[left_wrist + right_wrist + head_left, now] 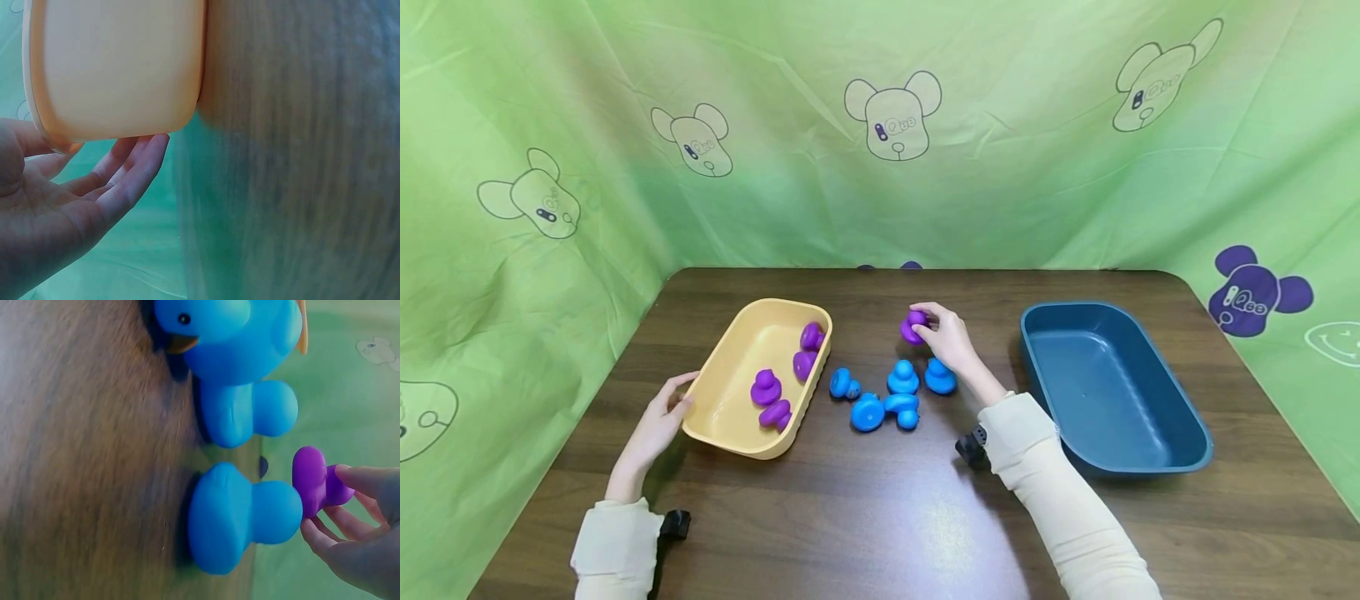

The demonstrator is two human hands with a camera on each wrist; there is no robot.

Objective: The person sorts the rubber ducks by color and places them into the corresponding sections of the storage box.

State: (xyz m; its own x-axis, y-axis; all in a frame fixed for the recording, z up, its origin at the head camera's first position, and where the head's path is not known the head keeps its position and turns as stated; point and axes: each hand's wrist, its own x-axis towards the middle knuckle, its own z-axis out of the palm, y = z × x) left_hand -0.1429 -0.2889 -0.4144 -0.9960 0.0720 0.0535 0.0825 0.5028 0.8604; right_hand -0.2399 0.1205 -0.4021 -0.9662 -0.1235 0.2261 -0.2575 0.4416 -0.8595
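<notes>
In the head view, a purple rubber duck [914, 327] is pinched between the thumb and fingers of my right hand [945, 339], beyond the blue ducks. The right wrist view shows the purple duck [310, 480] held by its head, clear of the table. My left hand [657, 423] holds the left side of a yellow bin [718, 367], thumb at the rim and fingers against the outer wall. Several purple ducks [766, 387] lie inside that bin, two of them along its right wall. Several blue rubber ducks [903, 377] sit grouped in the middle of the table.
A dark blue bin [1117, 387] stands on the right of the wooden table [820, 517], beside my right forearm. Behind the table hangs a green printed curtain [790, 208]. Black wrist cameras [675, 524] hang at both sleeves.
</notes>
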